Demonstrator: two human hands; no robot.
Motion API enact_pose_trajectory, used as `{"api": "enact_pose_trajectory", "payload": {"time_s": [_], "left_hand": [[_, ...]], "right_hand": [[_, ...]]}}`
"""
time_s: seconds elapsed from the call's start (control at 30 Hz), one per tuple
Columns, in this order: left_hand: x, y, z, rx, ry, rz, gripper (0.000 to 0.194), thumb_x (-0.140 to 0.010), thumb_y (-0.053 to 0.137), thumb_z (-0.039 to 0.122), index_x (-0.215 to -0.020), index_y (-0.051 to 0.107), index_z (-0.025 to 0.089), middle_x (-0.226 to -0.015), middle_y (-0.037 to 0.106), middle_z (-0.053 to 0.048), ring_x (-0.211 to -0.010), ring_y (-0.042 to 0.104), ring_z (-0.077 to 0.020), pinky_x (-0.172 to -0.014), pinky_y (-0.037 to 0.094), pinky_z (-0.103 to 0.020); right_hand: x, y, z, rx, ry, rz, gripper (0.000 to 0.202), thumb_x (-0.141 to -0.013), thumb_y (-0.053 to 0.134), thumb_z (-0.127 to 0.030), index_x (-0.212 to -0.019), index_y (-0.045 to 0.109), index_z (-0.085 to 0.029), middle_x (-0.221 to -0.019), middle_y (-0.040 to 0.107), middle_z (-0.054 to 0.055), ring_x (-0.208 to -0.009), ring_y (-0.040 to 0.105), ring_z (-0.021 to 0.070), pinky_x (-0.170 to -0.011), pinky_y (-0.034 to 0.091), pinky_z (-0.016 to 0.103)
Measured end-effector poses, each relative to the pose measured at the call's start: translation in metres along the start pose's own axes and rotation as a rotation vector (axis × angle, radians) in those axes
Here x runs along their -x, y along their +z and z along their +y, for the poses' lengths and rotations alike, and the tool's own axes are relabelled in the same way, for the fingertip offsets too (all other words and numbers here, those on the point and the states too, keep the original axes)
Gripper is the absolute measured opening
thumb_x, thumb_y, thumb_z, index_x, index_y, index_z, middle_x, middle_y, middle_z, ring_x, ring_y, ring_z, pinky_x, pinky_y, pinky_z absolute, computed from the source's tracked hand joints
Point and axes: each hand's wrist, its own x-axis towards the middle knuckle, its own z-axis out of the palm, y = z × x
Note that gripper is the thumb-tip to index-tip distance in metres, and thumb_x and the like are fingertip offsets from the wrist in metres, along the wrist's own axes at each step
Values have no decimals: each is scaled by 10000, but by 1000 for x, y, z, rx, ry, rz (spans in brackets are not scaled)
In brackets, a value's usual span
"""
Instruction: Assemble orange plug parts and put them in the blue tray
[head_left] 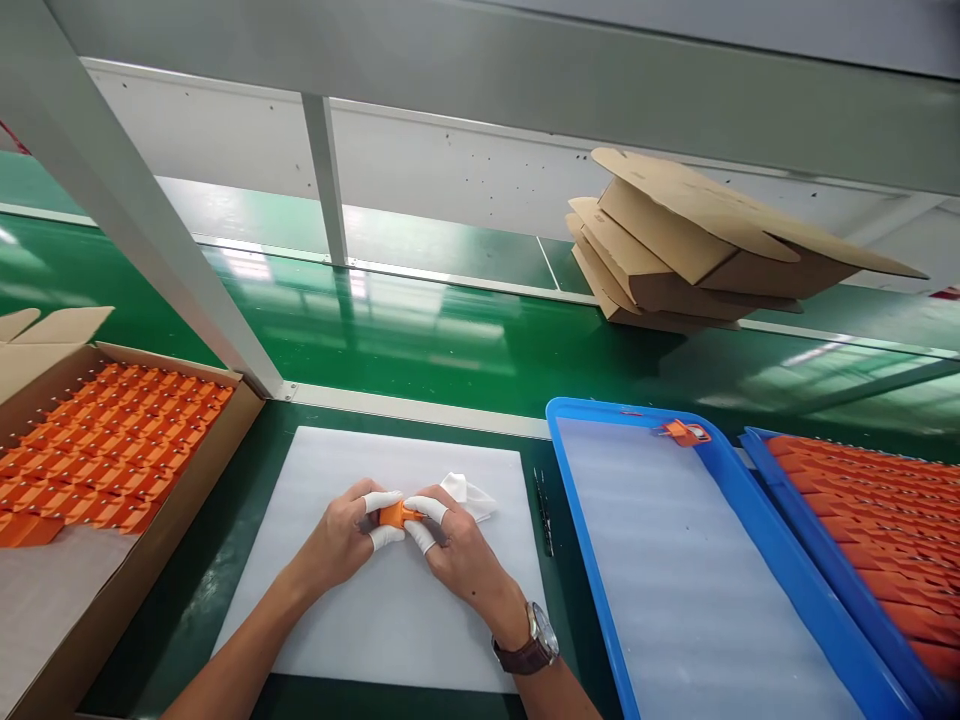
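Both hands meet over a white mat (337, 640), holding one small orange plug (391, 515) between them. My left hand (346, 530) pinches its left side with thumb and forefinger. From the right, my right hand (461, 545) grips the other end, so its pins are mostly hidden by the fingers. White finger cots cover the thumbs and forefingers. A crumpled white cloth (469, 493) lies on the mat just beyond my right hand. My right wrist wears a watch (541, 632).
At left, a cardboard box (184, 470) holds rows of orange plugs. Right of the mat are dark tweezers (543, 512) and a blue tray (600, 600) with one orange plug (684, 432). Another blue tray (814, 530) is full of orange pieces. Folded cartons (675, 240) stack behind; a metal post (172, 230) rises at left.
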Motion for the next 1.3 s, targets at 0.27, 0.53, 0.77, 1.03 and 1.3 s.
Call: {"api": "enact_pose_trajectory", "payload": {"time_s": [0.27, 0.53, 0.77, 1.03, 1.3], "left_hand": [[-2, 0, -2, -16, 29, -2, 305, -942, 663, 337, -1243, 640, 293, -960, 616, -19, -726, 566, -142, -645, 519, -274], [-2, 0, -5, -15, 1, -22, 307, -926, 683, 368, -1217, 636, 280, -951, 596, -11, -732, 542, -141, -665, 512, -290], [-1, 1, 3, 233, -92, 42, 346, -878, 727, 328, -1215, 663, 285, -1071, 629, -41, -891, 606, -183, -814, 551, -352], [-3, -8, 20, 638, -249, 52, 355, -808, 806, 325, -1144, 726, 243, -1105, 677, -58, -975, 648, -212, -882, 545, -355], [-7, -12, 15, 795, -347, 197, 358, -952, 593, 479, -899, 740, 157, -844, 657, -60, -670, 545, -140, -612, 470, -276]], "right_hand": [[-4, -5, 1, -15, 13, -46, 299, -964, 527, -125, -1183, 652, -287, -1123, 664, 28, -971, 637, 210, -876, 559, 381], [-3, -8, -11, 93, 31, -52, 292, -926, 522, -65, -1118, 640, -250, -1097, 654, 35, -945, 620, 199, -859, 546, 363], [3, 5, -5, 51, -35, 94, 299, -961, 513, -111, -1194, 609, -271, -1136, 645, 43, -1003, 620, 209, -898, 547, 383], [5, 7, 0, -22, -116, 190, 279, -970, 553, -146, -1205, 614, -283, -1155, 646, 46, -1049, 617, 213, -933, 539, 391], [5, 6, -4, -8, -137, 195, 234, -978, 581, -191, -1185, 618, -293, -1116, 654, 42, -1000, 617, 216, -894, 543, 399]]}}
